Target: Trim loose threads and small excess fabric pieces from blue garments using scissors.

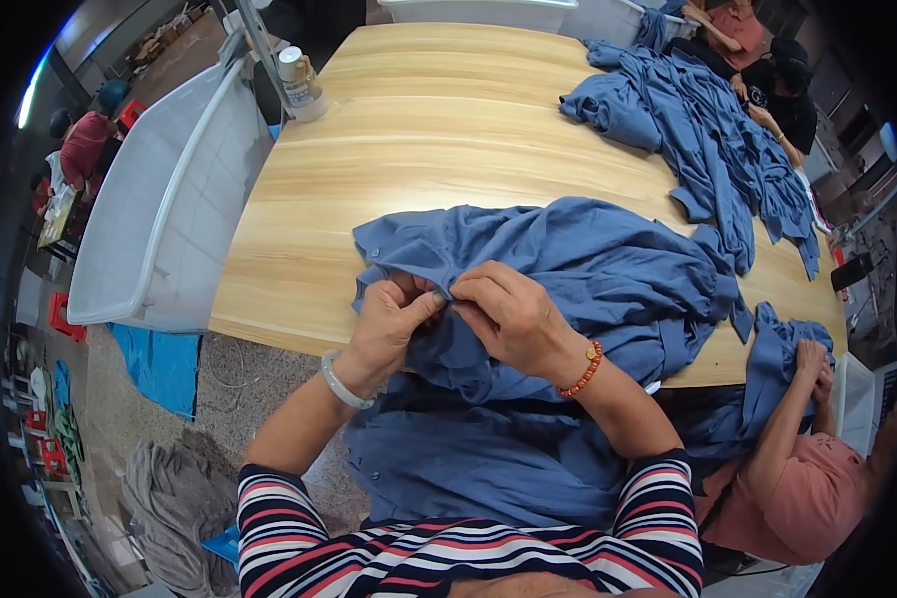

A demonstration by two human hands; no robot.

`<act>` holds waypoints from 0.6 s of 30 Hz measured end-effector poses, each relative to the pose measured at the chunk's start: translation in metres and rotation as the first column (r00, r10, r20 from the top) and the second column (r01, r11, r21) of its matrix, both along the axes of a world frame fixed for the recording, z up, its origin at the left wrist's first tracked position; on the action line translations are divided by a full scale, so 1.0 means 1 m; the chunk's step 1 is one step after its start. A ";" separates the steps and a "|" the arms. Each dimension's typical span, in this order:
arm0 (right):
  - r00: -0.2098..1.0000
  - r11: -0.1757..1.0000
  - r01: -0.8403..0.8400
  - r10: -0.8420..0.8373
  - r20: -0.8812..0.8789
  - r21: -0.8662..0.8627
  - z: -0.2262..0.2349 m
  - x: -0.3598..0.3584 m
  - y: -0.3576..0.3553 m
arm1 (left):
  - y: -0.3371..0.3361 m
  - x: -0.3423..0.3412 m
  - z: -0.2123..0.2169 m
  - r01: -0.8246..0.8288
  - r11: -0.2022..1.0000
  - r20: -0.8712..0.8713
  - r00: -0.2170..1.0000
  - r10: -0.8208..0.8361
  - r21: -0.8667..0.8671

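A blue button-up shirt lies rumpled across the near edge of the wooden table. My left hand, with a pale bangle at its wrist, is closed on the shirt's edge. Close beside it my right hand, wearing a string of orange-red beads, pinches the same edge. The fingertips of both hands nearly meet there, and they hide whatever small part lies between them. Small buttons show on the cloth near my left hand. More blue cloth hangs below the table edge over my lap.
The pale wooden table carries a pile of blue garments at far right. A clear bottle stands at the far left corner, beside a large white plastic bin. Co-workers handle blue cloth at right; a coral-shirted person sits nearest. Grey cloth lies lower left.
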State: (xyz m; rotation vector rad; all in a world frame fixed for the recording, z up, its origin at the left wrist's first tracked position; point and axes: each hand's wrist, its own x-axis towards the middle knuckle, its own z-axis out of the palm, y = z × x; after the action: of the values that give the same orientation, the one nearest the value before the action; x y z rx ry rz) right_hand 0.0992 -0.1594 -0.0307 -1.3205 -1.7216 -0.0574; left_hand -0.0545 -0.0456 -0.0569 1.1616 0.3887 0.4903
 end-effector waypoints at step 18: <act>0.996 0.997 0.078 -0.079 0.047 0.025 -0.006 -0.005 0.000 | -0.004 -0.001 0.021 -0.183 0.484 0.157 0.983 0.094 0.856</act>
State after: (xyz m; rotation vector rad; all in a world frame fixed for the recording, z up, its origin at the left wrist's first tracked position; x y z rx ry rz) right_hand 0.0943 -0.1589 -0.0365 -1.3794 -1.7036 -0.1540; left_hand -0.0558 -0.0495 -0.0359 2.1157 0.1250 0.9468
